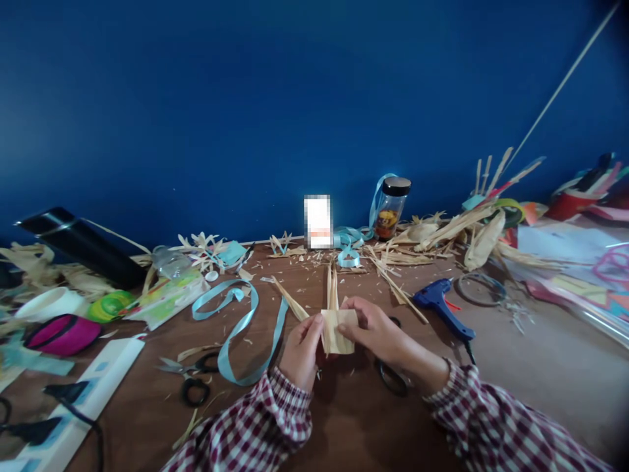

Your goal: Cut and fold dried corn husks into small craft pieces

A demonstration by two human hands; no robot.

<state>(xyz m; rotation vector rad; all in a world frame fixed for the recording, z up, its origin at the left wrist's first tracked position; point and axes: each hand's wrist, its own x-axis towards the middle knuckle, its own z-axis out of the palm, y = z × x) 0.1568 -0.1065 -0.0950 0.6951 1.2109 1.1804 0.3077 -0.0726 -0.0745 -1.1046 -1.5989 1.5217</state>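
On a crowded counter (pixel 363 439), trimming shows and joining does not

A deep blue wall (pixel 246 98) closes off the back, with the counter running along its foot. Dried husk (pixel 447 236) is heaped toward the far right, long and seemingly untrimmed, so plenty of raw material appears to be left. A white power strip (pixel 93 387) lies at the near left; a black bottle (pixel 98 242) leans farther back.

Near the middle, the left hand (pixel 301 347) pinches one edge of a pale husk piece (pixel 339 335), while the right hand (pixel 378 328) grips the opposite side, thumb across its front. Both sets of fingers are narrow, closed on that piece. Its roughly square outline suggests the shaping is done; whether the narrow strips (pixel 332 292) just behind are joined to it, I cannot tell.

Blue ribbon (pixel 225 357) curves loosely to the left, and a blue glue gun (pixel 445 311) rests at the right, apart from both hands. Scissors (pixel 188 372) lie beside the ribbon. Smallest are the pale scraps (pixel 248 341) strewn about, likely signs of cutting.
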